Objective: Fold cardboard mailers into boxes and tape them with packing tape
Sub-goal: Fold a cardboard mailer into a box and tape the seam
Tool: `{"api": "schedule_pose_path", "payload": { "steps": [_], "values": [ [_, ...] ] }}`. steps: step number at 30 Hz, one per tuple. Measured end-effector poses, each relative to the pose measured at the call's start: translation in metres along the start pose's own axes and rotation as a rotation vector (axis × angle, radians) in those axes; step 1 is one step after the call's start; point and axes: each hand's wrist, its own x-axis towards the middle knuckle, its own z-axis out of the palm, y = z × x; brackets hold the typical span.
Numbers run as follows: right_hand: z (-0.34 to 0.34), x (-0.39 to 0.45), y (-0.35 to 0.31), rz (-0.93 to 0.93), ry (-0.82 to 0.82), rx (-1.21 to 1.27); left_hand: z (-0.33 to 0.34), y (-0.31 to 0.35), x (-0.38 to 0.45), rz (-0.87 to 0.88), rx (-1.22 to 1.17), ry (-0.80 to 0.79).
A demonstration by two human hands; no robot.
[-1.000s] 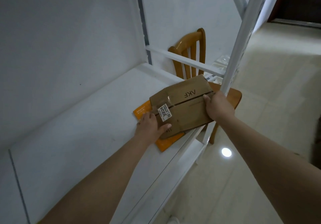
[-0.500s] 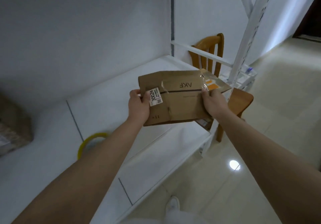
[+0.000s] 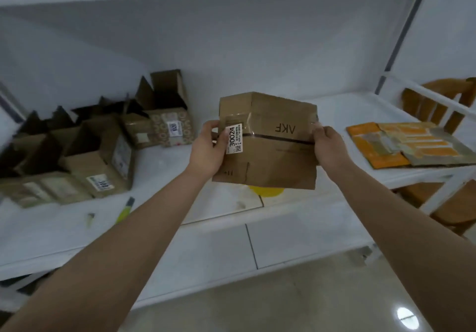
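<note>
Above the white shelf (image 3: 296,239), dead centre, the flattened mailer (image 3: 270,148) hung between both hands: left hand (image 3: 208,148) pinched its nine o'clock edge, right hand (image 3: 328,148) clamped three o'clock, probably readying to pop it open.

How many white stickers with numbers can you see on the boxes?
3. One, reading 30024, is on the flat mailer under the left hand's thumb. Two are on the folded boxes at left. Paler labels there are too blurred to read.
</note>
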Motion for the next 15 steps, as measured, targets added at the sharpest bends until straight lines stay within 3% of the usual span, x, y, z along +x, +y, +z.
{"api": "schedule_pose_path", "payload": {
  "steps": [7,15],
  "values": [
    [0.116,-0.027,-0.066,0.065,-0.157,0.273,-0.099,-0.050,0.010,-0.074,0.006,-0.046],
    [0.183,-0.037,-0.080,0.216,-0.130,0.302,-0.145,-0.104,0.028,-0.410,-0.325,-0.156]
  ]
}}
